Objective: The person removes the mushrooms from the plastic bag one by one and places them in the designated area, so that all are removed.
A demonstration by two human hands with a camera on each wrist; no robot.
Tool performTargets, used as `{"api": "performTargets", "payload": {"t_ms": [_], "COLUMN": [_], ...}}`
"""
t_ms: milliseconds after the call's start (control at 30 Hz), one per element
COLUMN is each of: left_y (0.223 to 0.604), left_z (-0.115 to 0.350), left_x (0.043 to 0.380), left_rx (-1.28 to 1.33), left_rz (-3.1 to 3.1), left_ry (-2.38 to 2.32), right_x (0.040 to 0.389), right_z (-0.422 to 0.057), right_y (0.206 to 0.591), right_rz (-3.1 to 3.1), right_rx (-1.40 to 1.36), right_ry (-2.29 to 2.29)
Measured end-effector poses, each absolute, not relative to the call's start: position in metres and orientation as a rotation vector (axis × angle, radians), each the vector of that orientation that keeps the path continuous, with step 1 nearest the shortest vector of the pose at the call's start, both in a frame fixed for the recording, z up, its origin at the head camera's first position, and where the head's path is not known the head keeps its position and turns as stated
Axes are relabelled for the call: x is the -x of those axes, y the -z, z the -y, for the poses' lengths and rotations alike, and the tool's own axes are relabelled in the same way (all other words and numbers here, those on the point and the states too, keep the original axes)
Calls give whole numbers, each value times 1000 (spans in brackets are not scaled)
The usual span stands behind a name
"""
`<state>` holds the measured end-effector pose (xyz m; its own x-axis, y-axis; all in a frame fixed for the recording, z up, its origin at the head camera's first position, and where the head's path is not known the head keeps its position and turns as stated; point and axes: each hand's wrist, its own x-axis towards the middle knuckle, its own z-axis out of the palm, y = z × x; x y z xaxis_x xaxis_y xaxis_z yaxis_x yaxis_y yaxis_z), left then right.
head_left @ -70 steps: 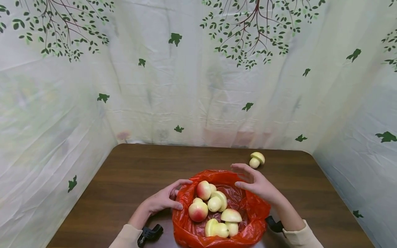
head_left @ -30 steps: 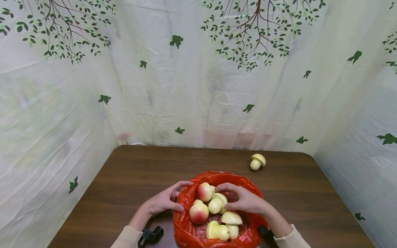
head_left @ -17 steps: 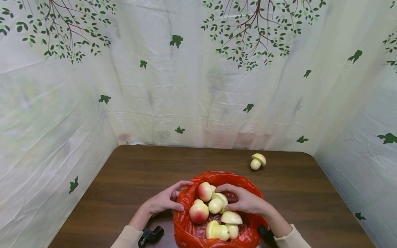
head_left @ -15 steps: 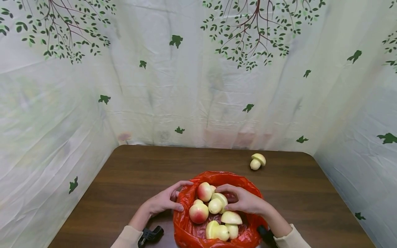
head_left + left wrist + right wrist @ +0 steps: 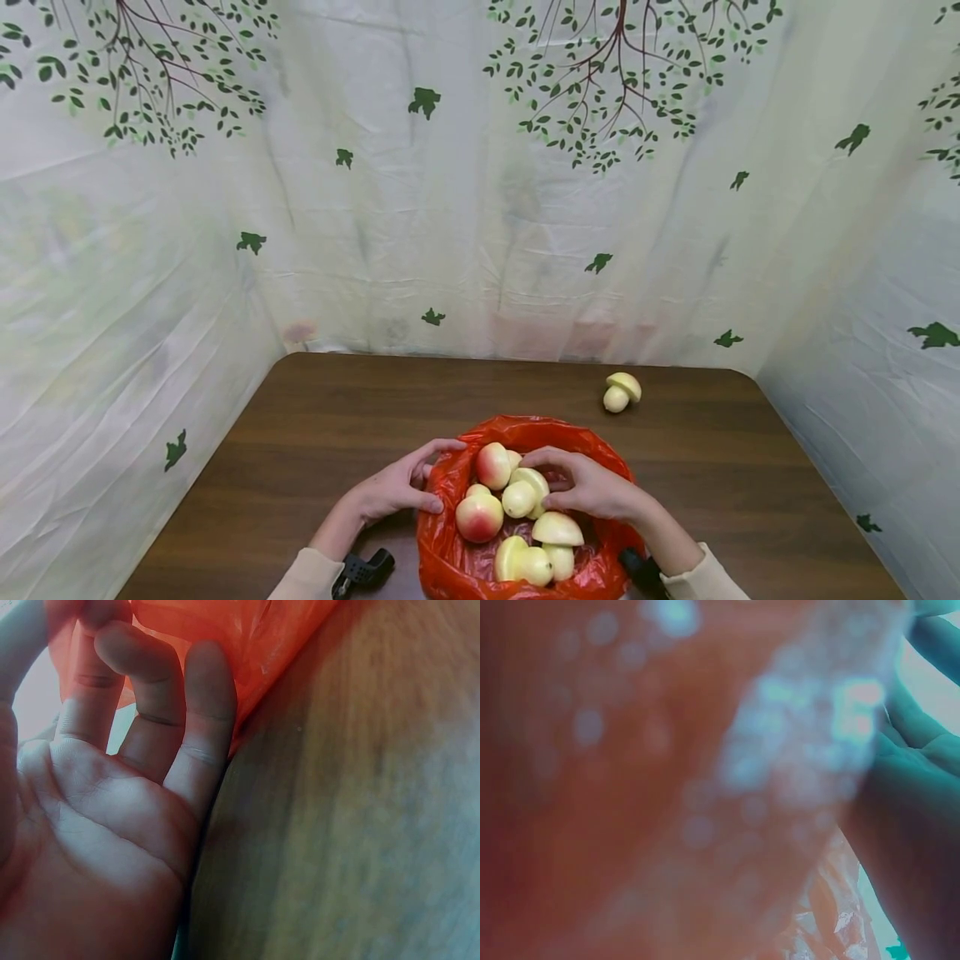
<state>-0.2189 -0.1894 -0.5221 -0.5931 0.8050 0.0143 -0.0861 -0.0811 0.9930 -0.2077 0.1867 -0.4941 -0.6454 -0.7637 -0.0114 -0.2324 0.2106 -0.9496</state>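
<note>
A red plastic bag stands wide open at the near side of the table, holding several cream toy mushrooms, some with red-blushed caps. My left hand holds the bag's left side, thumb low on the outside and forefinger at the rim. In the left wrist view its bent fingers lie against the red plastic. Reaching inside from the right, my right hand has thumb and fingers around the cap of one toy mushroom. The right wrist view is mostly blurred red plastic.
Beyond the bag, one more toy mushroom lies near the far edge of the brown wooden table. White cloth printed with leaves hangs at the back and both sides. Black wrist straps sit beside the bag.
From above the bag's right rim, my right hand has moved left and down into it, closing on a toy mushroom; it then stays still. The left hand keeps its place on the bag.
</note>
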Motion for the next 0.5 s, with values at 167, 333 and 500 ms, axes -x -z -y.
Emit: {"api": "performTargets", "payload": {"t_ms": [167,333,500], "left_y": [522,523,522], "left_z": [189,189,189], "left_x": [219,219,219], "left_rx": [-796,-799,-793], "left_rz": [-1534,-1536,-1541], "left_ry": [-1750,-1746,-1742], "right_x": [207,207,205], "right_z": [-187,-189,-191], "right_y": [492,489,482], "right_rz": [-1990,-2006,-2056], "right_rx": [916,921,950], "right_ry": [1474,1505,1529]}}
